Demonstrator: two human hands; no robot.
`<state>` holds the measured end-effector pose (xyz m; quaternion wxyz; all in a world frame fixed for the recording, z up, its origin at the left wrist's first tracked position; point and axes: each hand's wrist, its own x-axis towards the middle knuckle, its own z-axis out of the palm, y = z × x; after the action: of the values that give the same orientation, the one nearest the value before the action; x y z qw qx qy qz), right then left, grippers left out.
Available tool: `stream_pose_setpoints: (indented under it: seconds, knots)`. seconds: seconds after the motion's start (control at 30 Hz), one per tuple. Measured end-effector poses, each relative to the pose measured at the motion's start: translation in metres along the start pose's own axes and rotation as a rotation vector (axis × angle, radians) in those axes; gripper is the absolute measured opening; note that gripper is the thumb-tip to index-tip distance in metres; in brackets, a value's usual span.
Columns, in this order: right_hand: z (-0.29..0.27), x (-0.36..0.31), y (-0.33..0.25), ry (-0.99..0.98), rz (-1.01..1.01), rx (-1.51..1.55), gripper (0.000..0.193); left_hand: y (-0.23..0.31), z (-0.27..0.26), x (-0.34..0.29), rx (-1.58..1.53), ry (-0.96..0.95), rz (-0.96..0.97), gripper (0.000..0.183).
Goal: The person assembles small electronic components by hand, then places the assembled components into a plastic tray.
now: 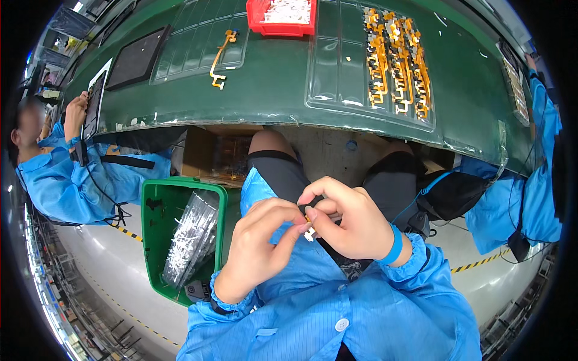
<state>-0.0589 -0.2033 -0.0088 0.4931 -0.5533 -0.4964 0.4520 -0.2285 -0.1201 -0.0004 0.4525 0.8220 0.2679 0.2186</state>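
Above my lap, my left hand (259, 237) and my right hand (355, 222) meet, both pinching a small flex cable (309, 233). Its white end sticks out below the fingertips and a bit of orange shows between them; the rest is hidden by my fingers. A blue band circles my right wrist. On the table beyond, one loose orange flex cable (215, 63) lies at the near right part of a clear tray (186, 65). Several like it stand in rows (398, 66) in another clear tray (328, 90) to the right.
A red bin (256, 28) of small white pieces sits at the table's far side. Left of my legs stands a green bin (224, 207) holding clear plastic trays and white scraps (180, 246). Co-workers in blue sit at left (54, 186) and right (545, 198). The green table edge (277, 117) crosses ahead.
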Motion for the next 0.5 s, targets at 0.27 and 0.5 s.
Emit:
stream_pose_setpoints:
  seconds: [0.27, 0.5]
  knots:
    - [0.016, -0.001, 0.006, 0.059, 0.235, 0.409, 0.015, -0.009, 0.009, -0.013, 0.342, 0.221, 0.394, 0.018]
    - [0.016, -0.004, 0.012, 0.207, 0.125, 0.496, 0.013, -0.088, -0.052, -0.099, 0.446, 0.944, -0.095, 0.011]
